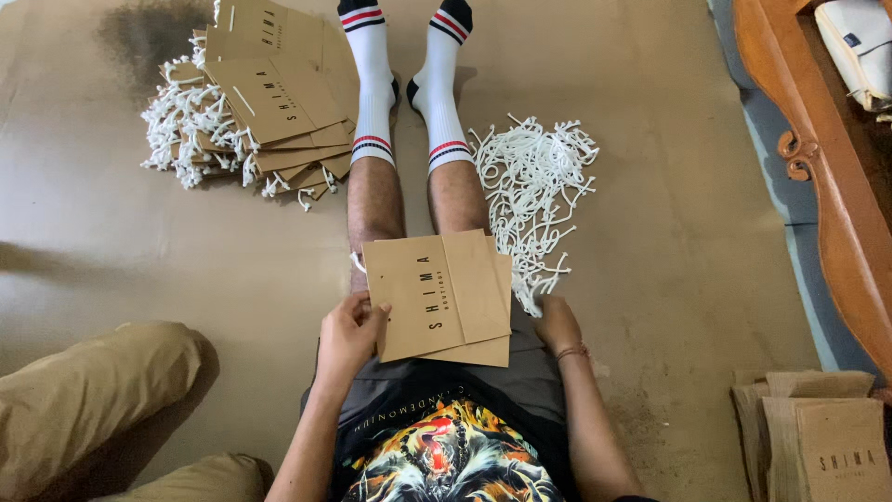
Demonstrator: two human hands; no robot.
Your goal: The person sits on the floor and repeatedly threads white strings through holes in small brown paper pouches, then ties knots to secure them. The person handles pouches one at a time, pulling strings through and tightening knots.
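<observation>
Left hand (348, 327): fingers closed on the left edge of the brown paper bag (439, 296), thumb on top.
Right hand (557, 323): tucked under the bag's right edge; grip hidden, so I cannot tell whether it is closed.
Bag position: flat across the thighs, printed side up, near the body.
Loose cords (534, 191): white pile on the floor, right of the right leg, touching the bag's far-right corner.
Finished stack (265, 102): corded bags far left.
Blank bags (818, 446): near right.
Handling well: keep the bag flat and pinch only the edge, to avoid creasing the paper.
</observation>
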